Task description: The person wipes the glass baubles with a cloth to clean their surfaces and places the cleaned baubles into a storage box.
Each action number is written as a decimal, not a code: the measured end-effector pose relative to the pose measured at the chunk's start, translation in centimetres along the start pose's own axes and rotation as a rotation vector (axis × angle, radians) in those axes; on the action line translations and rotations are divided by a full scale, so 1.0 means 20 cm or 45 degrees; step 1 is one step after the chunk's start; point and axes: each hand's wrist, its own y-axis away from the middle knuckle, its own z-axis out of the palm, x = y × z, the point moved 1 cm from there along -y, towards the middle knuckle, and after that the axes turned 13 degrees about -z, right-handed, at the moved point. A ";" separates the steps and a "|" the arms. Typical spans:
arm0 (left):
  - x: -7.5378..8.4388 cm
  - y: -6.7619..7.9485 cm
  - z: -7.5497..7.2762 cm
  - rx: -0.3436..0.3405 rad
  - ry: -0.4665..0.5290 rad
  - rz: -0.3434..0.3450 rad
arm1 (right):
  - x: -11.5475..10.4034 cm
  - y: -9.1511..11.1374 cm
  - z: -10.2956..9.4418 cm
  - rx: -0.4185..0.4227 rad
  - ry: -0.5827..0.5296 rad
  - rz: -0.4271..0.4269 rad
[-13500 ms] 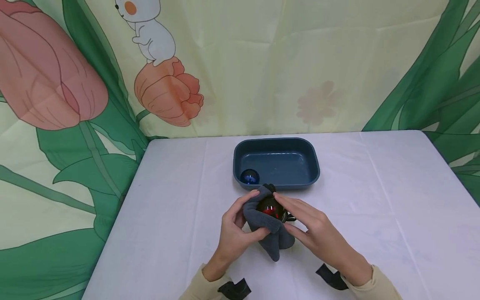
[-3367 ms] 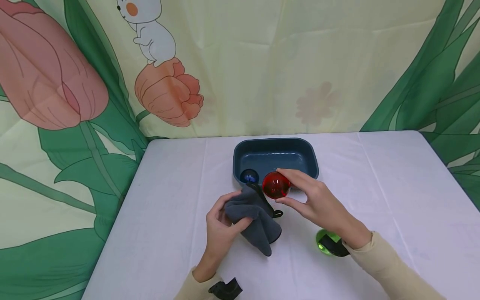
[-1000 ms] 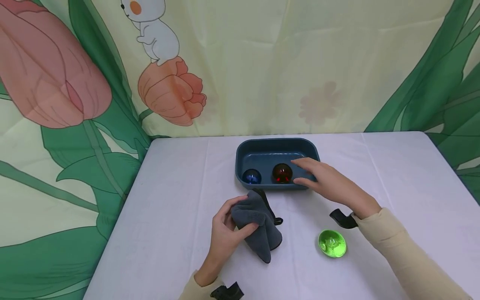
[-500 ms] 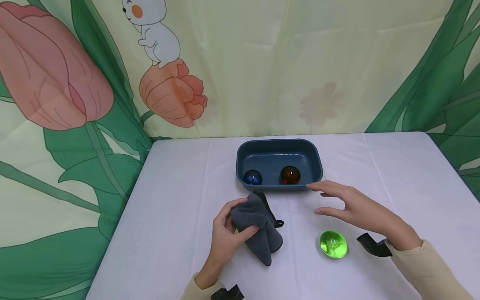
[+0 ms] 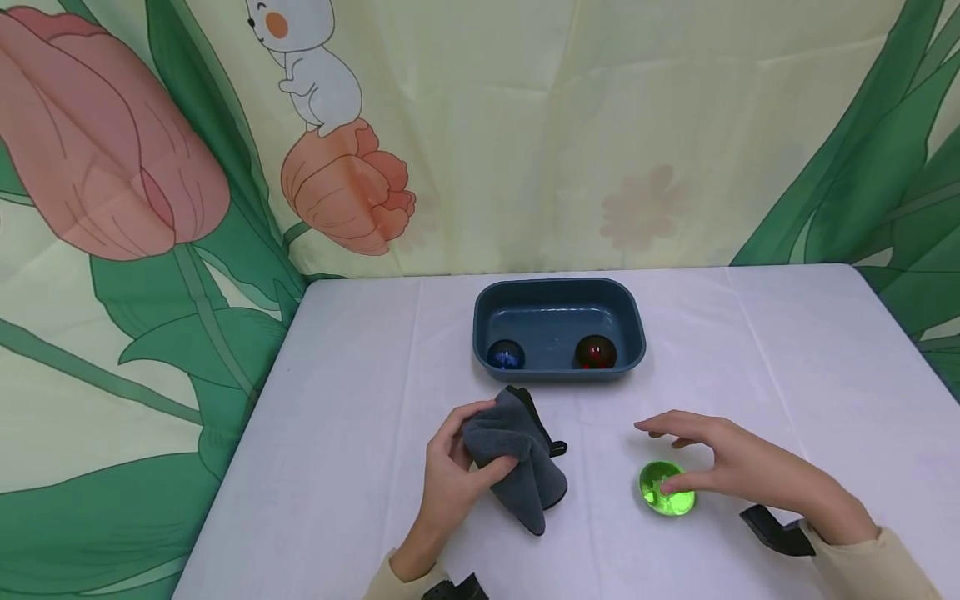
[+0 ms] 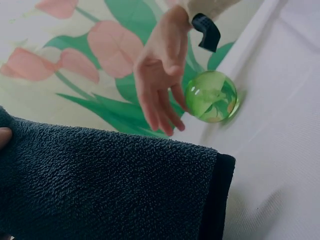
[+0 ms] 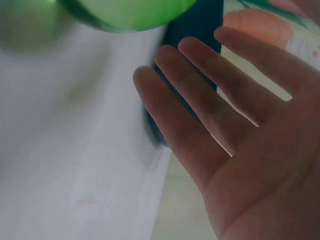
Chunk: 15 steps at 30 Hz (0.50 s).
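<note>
My left hand [image 5: 457, 483] grips a folded grey towel [image 5: 517, 454] with a dark edge and a small black loop, thumb on its near side. The same cloth fills the lower part of the left wrist view. To the right, a clear green ball [image 5: 667, 502] lies on the table. My right hand [image 5: 757, 467] hovers over it with fingers extended and holds nothing. In the head view its thumb overlaps the ball; whether they touch I cannot tell. The right wrist view shows spread fingers [image 7: 185, 105] beside the green ball.
Behind the hands stands a dark blue rectangular tray [image 5: 558, 375]. A blue ball [image 5: 506, 356] sits at its left front and a red ball [image 5: 596, 352] at its right front. White cloth covers the table [image 5: 337, 400]; a printed curtain [image 5: 510, 150] hangs behind.
The red ball went from the right hand into the tray and has rolled right along it. My right hand has withdrawn toward the green ball. The left hand keeps holding the towel.
</note>
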 end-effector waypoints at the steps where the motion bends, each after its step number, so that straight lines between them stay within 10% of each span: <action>1: 0.00 0.00 0.00 -0.006 0.000 0.011 | 0.01 0.01 0.01 -0.015 -0.014 0.014; 15: 0.00 0.01 0.01 0.008 0.001 -0.029 | 0.08 0.03 0.06 -0.134 -0.068 -0.066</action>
